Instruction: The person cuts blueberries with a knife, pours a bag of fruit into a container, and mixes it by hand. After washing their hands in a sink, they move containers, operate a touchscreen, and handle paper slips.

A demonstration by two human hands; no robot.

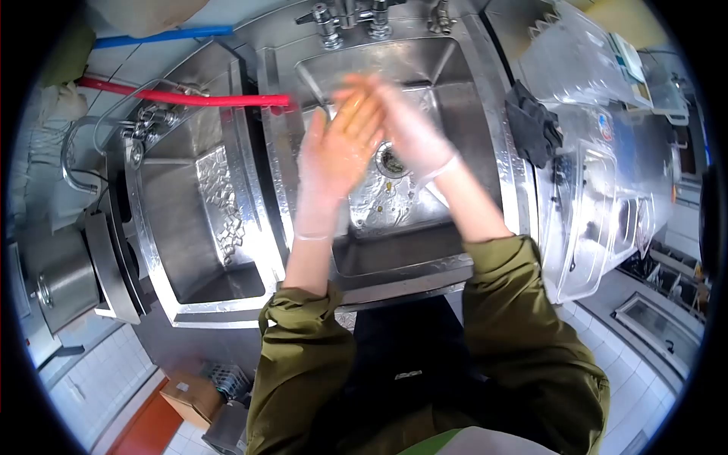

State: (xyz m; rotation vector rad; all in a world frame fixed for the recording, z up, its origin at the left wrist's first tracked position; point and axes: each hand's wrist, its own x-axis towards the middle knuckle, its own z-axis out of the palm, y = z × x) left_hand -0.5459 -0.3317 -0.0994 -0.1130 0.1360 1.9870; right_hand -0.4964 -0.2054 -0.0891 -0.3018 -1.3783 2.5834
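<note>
Over the steel sink basin [478, 144], my left hand [334, 155] is raised in a clear plastic glove, its fingers stretched out and yellowish at the front. My right hand [409, 125], also in a clear glove, leans in from the right with its fingers extended and blurred. The two hands meet or overlap near the fingertips; whether they press together is hard to tell. Neither shows a held object. Below them lies the drain [391, 159], with small yellow bits [388, 186] and water drops on the basin floor.
Taps [330, 30] stand behind the basin. A red hose or tube [205, 98] crosses the second sink [178, 205] on the left. To the right are a dark cloth [533, 125] on the edge and clear plastic containers [584, 220]. A cardboard box [196, 398] sits low at left.
</note>
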